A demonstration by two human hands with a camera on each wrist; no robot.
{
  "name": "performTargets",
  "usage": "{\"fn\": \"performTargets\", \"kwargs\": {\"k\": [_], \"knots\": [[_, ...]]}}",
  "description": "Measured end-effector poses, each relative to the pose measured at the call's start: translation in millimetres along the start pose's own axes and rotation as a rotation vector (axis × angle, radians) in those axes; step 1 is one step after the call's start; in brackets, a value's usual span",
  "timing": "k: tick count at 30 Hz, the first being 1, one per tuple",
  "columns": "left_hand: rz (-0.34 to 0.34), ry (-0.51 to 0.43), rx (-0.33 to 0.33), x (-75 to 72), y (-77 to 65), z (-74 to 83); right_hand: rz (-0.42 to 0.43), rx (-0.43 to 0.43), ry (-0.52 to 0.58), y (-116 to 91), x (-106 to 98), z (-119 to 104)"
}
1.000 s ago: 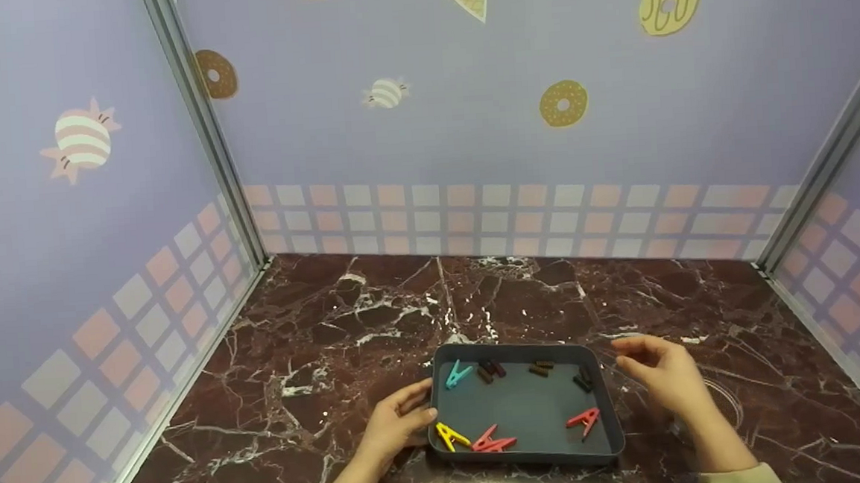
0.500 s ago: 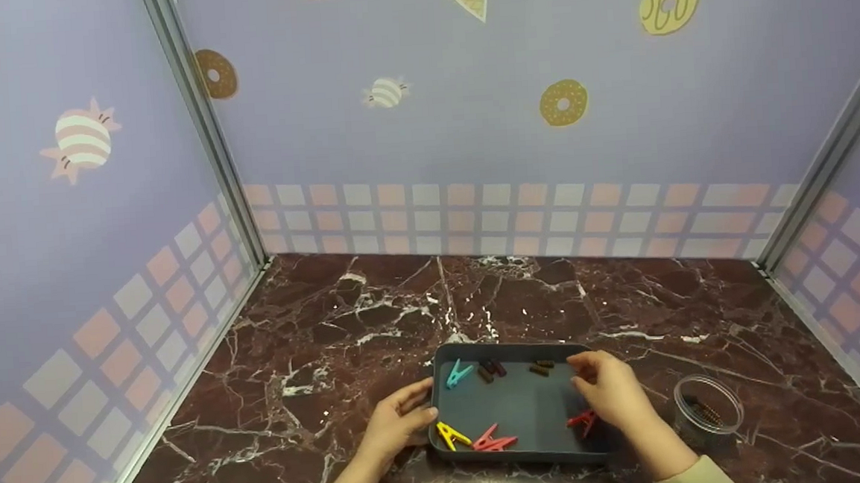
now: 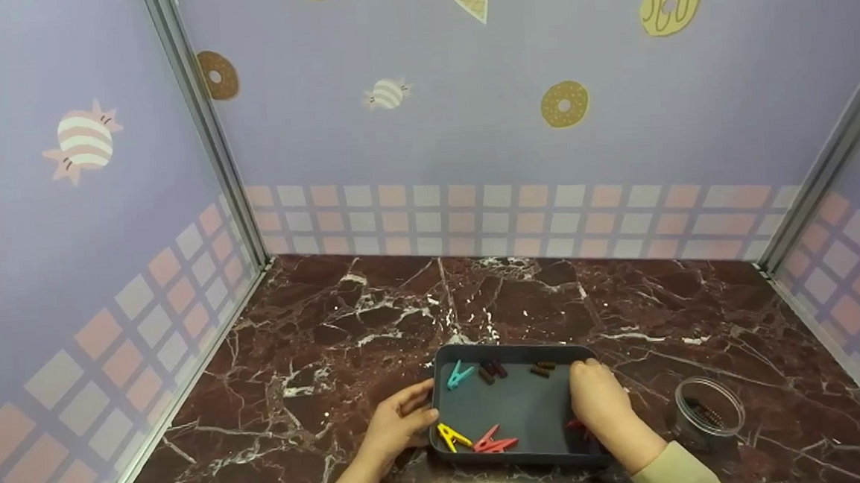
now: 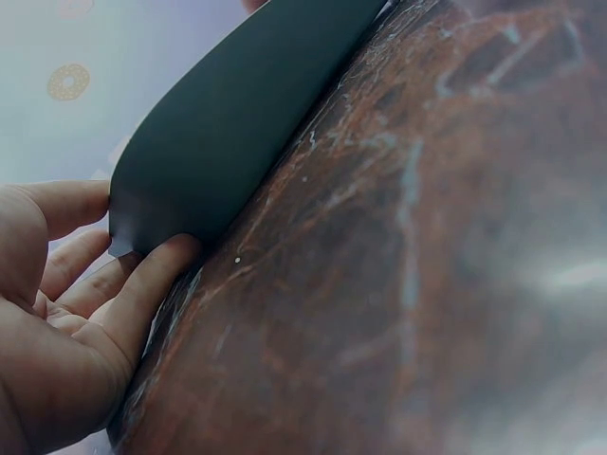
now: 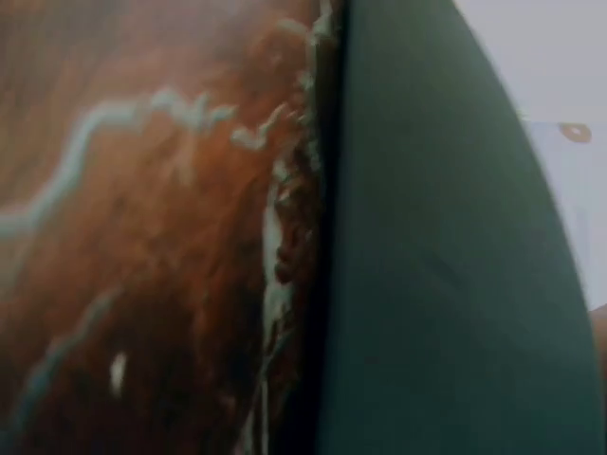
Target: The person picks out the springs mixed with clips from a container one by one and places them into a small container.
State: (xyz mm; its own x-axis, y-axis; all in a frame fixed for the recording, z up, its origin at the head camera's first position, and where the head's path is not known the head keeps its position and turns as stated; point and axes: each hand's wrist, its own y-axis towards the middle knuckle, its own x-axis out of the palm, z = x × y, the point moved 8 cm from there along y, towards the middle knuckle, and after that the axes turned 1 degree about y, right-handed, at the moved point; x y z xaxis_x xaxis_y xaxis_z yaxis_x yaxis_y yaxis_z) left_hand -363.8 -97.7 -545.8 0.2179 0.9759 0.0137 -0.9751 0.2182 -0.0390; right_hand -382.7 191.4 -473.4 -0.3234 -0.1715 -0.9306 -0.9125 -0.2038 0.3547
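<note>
My left hand (image 3: 399, 424) rests its fingers against the left wall of a dark grey tray (image 3: 511, 408); in the left wrist view its fingertips touch the tray's outer end. Inside the tray's right side is my right hand (image 3: 598, 394), fingers bent downward. What it touches or holds is hidden. Small dark ridged pieces (image 3: 492, 370) lie at the back left, and brown ones (image 3: 541, 369) at the back middle. A blue clothespin (image 3: 459, 375), a yellow clothespin (image 3: 453, 437) and red clothespins (image 3: 494, 441) lie along the sides. Another red clothespin (image 3: 578, 424) is mostly covered by my right hand.
Right of the tray stands a clear round tub (image 3: 709, 407) with dark ridged pieces inside. The dark red marble tabletop (image 3: 361, 335) carries small white specks behind the tray. Patterned panels (image 3: 469, 142) enclose the back and both sides.
My right hand has moved left from outside the tray into its right side, and its fingers have bent down. The tub has come into view. My left hand has stayed put.
</note>
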Motion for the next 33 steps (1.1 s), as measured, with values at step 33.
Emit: {"fn": "performTargets", "kwargs": {"k": [33], "knots": [[0.018, 0.001, -0.022, -0.8, -1.6, -0.9, -0.22, 0.028, 0.41, 1, 29, 21]]}}
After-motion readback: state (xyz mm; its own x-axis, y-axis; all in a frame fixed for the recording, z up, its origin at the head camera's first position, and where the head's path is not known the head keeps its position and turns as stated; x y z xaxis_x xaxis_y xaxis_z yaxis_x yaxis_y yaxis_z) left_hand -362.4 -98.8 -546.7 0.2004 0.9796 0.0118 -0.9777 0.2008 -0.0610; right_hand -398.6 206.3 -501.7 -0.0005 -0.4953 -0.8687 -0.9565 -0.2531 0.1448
